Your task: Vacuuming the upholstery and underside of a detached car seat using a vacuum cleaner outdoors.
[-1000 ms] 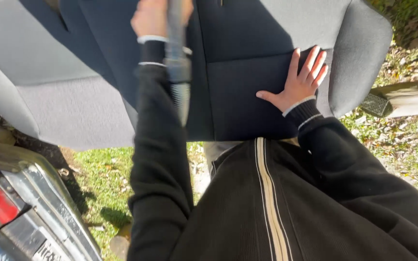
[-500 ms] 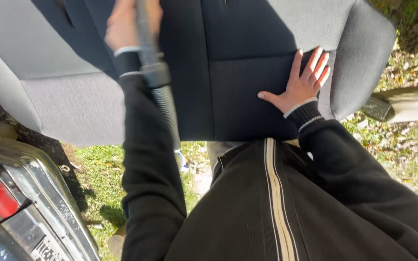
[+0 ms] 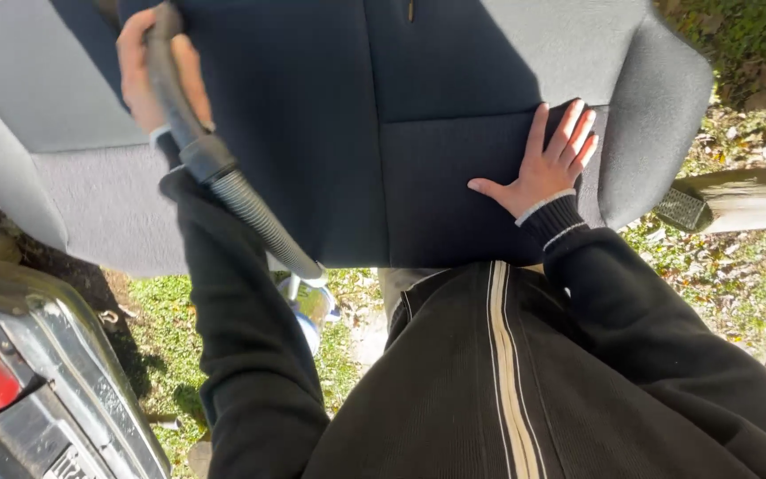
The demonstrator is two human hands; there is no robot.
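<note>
Gripping the vacuum hose point(image 3: 223, 177) at upper left, our left hand point(image 3: 148, 75) closes round its stiff cuff — light, ribbed, bendy below. Our right hand point(image 3: 547, 164) lies flat, fingers spread, on the soft grey car seat point(image 3: 401, 106) — holding nothing.

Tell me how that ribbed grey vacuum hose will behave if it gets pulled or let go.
The ribbed grey vacuum hose curves below its rigid black wand, so it probably bends easily and would sag if released. The left hand wraps the wand alone, suggesting it is fairly light. Its ribs likely give some hold, so it seems unlikely to slip.
</note>
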